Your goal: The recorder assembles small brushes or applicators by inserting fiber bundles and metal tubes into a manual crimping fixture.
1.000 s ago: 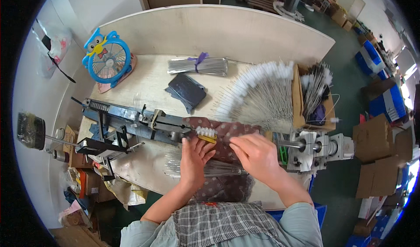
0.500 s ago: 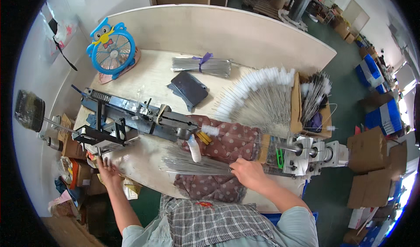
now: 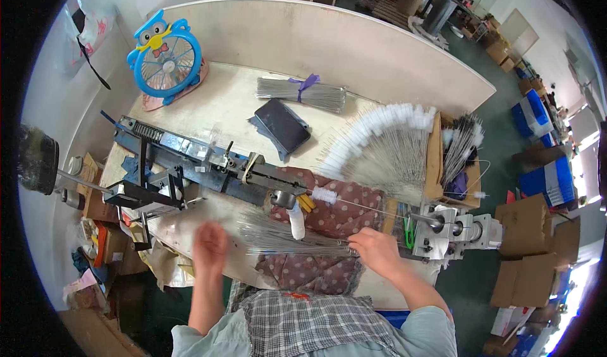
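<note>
— Wires first: where do they lie?

— Loose wires (image 3: 284,238) are fanned out flat on the near part of the desk (image 3: 240,101), partly over a brown dotted cloth (image 3: 341,208) that hangs over the desk's front edge. Their right ends gather under the right hand (image 3: 377,251).

— And that hand, how is it set?

— Fingers curled down and closed onto the bunched wire ends, pinching them against the cloth. The left hand (image 3: 210,247) is blurred; it hovers over the left tips of the fan, fingers loosely together. Whether it touches the wires I cannot tell.

— What stands behind them?

— A long dark metal machine (image 3: 190,164) runs across the desk from the left, ending in a spindle with one small white brush (image 3: 325,196) on a thin wire reaching right toward a grey metal block (image 3: 442,230) at the desk's right end. A white bottle (image 3: 296,221) lies just below the spindle, on the wires.

— Farther back?

— A fan of finished white-tipped brushes (image 3: 379,145) spread beside a cardboard box (image 3: 452,161) holding more. A dark phone (image 3: 282,126) lies near the middle, a tied bundle of wires (image 3: 300,92) with a purple band behind it, and a blue owl-shaped fan (image 3: 164,56) at the far left corner.
</note>
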A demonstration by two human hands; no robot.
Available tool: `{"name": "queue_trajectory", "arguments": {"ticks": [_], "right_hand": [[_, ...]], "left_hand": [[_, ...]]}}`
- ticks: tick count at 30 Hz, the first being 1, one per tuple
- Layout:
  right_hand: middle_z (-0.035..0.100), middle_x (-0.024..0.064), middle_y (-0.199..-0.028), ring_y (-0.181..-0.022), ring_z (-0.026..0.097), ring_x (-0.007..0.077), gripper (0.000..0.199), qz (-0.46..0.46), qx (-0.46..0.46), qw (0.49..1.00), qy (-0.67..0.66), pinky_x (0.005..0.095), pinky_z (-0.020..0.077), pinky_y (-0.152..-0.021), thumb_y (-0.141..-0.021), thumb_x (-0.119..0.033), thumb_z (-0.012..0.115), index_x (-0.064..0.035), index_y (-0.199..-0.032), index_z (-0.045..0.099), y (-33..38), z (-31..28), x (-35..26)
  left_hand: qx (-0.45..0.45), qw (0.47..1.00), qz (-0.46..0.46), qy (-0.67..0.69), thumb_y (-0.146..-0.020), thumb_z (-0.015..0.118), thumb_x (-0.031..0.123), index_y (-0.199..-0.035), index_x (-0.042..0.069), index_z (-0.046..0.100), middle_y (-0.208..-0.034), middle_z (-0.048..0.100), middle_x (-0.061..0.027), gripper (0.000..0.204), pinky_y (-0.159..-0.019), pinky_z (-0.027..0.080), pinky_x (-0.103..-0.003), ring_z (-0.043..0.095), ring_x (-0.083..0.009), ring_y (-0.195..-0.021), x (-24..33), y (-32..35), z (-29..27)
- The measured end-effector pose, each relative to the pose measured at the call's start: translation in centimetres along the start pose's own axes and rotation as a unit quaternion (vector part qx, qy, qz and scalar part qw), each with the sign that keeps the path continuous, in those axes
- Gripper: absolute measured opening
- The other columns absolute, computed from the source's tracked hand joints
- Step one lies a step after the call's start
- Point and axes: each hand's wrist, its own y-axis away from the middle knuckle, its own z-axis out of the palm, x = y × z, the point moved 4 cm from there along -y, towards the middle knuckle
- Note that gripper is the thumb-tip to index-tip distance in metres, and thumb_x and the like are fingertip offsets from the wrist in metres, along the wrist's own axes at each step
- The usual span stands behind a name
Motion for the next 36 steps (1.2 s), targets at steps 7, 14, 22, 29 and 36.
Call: {"name": "queue_trajectory", "arguments": {"ticks": [7, 14, 22, 29, 36], "right_hand": [[0.058, 0.0053, -0.078, -0.071, 0.063, 0.0249, 0.023, -0.012, 0.034, 0.998, 0.043, 0.0361, 0.051, -0.058, -0.075, -0.01, 0.062, -0.0143, -0.098, 0.065, 1.1, -1.6, 0.3], [0.055, 0.0082, -0.089, -0.075, 0.062, 0.0252, 0.031, -0.016, 0.047, 0.993, 0.103, 0.0356, 0.0521, -0.061, -0.068, 0.0, 0.058, -0.0063, -0.099, 0.059, 0.9, -0.9, -1.0], [0.052, 0.011, -0.084, -0.076, 0.058, 0.0278, 0.025, 0.018, 0.132, 0.96, 0.245, 0.0363, 0.0505, -0.065, -0.07, 0.001, 0.058, -0.0014, -0.095, 0.055, 2.6, -13.1, -1.5], [0.061, 0.017, -0.081, -0.072, 0.061, 0.0332, 0.02, 0.041, 0.249, 0.968, 0.015, 0.0377, 0.0492, -0.062, -0.078, 0.004, 0.058, -0.0004, -0.097, 0.063, 0.8, -14.6, 1.2], [0.064, 0.0129, -0.082, -0.073, 0.062, 0.0326, 0.013, 0.049, 0.276, 0.96, -0.021, 0.0388, 0.0495, -0.061, -0.082, -0.009, 0.061, -0.0084, -0.094, 0.064, -0.7, -12.4, 3.6]], "left_hand": [[-0.149, 0.915, -0.021, -0.373, -0.083, 0.058, 0.013, -0.109, 0.004, 0.05, -0.098, 0.061, -0.0073, 0.028, -0.079, 0.045, -0.036, 0.057, -0.0181, -0.093, -11.0, 6.5, 16.9], [-0.223, 0.876, -0.389, 0.178, -0.09, 0.049, 0.04, -0.089, 0.007, 0.052, -0.063, 0.049, -0.001, 0.033, -0.058, 0.046, -0.034, 0.05, -0.0163, -0.052, -5.4, 11.7, 25.2], [-0.29, 0.876, -0.31, -0.228, -0.095, 0.042, 0.036, -0.093, 0.002, 0.059, -0.079, 0.064, -0.0087, 0.038, -0.062, 0.05, -0.037, 0.057, -0.0202, -0.058, -6.4, 11.8, 19.5], [-0.518, 0.675, 0.139, -0.506, -0.088, 0.057, 0.02, -0.098, 0.004, 0.061, -0.086, 0.064, -0.0108, 0.02, -0.062, 0.051, -0.035, 0.063, -0.023, -0.069, -15.8, 11.6, 29.4], [-0.485, 0.424, 0.416, -0.642, -0.077, 0.063, 0.02, -0.088, 0.012, 0.064, -0.083, 0.062, -0.0062, 0.014, -0.06, 0.05, -0.039, 0.062, -0.0282, -0.07, -20.2, 9.8, 31.7]]}}
